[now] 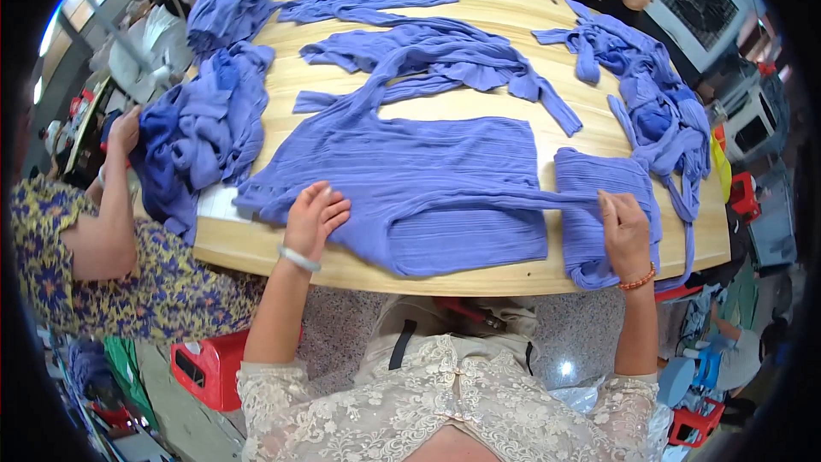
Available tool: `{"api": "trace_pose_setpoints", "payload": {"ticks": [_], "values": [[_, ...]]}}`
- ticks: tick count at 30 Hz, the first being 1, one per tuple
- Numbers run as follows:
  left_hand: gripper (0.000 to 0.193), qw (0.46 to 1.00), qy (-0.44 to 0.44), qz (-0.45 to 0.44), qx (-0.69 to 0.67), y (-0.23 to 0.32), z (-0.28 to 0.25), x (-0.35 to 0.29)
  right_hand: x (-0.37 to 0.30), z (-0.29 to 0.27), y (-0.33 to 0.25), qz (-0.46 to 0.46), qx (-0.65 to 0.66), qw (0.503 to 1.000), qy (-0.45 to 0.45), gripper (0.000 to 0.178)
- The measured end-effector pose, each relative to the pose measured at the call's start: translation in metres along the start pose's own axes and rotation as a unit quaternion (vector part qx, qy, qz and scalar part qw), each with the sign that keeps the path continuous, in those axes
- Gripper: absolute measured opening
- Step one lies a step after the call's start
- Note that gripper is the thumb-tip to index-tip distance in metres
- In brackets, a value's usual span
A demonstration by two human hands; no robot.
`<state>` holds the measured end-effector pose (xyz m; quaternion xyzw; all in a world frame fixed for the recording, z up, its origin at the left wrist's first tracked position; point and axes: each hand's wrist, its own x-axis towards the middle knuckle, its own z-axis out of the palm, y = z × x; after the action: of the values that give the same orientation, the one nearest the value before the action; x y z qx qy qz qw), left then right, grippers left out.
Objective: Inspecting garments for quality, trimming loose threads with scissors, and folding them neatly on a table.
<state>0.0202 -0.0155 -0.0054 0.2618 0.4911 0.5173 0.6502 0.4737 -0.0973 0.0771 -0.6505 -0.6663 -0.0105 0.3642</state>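
A periwinkle-blue ribbed knit top (453,145) lies flat in front of me, its hem to the right and its neck end to the left. My right hand (626,235) pinches the end of its near sleeve, drawn straight across the body past the hem. Beneath that hand lies a folded bundle of the same knit (599,175). My left hand (315,218) is at the near shoulder, fingers loosely extended over the fabric. Whether its fingertips press on the knit is hard to tell.
Blue knit garments are heaped on the left (205,120) and right (650,94) of the wooden table (256,248). Another knit top (428,56) lies loosely beyond mine. A person in a flowered dress (128,274) stands at left; others are at the far side. A red stool (214,368) stands below.
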Motion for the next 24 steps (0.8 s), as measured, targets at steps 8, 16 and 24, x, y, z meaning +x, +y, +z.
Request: {"api": "trace_pose_setpoints", "payload": {"ticks": [8, 16, 24], "values": [[0.024, 0.933, -0.274, 0.047, 0.229, -0.032, 0.088, -0.056, 0.028, 0.005, -0.036, 0.099, 0.040, 0.989, -0.099, 0.040], [0.073, 0.888, -0.407, 0.082, 0.199, -0.092, 0.183, -0.089, 0.019, 0.032, -0.059, 0.126, 0.311, 0.924, -0.182, 0.041], [0.042, 0.932, -0.347, 0.026, 0.103, -0.102, 0.191, -0.076, 0.008, 0.059, -0.055, 0.107, 0.344, 0.914, -0.188, 0.027]]}}
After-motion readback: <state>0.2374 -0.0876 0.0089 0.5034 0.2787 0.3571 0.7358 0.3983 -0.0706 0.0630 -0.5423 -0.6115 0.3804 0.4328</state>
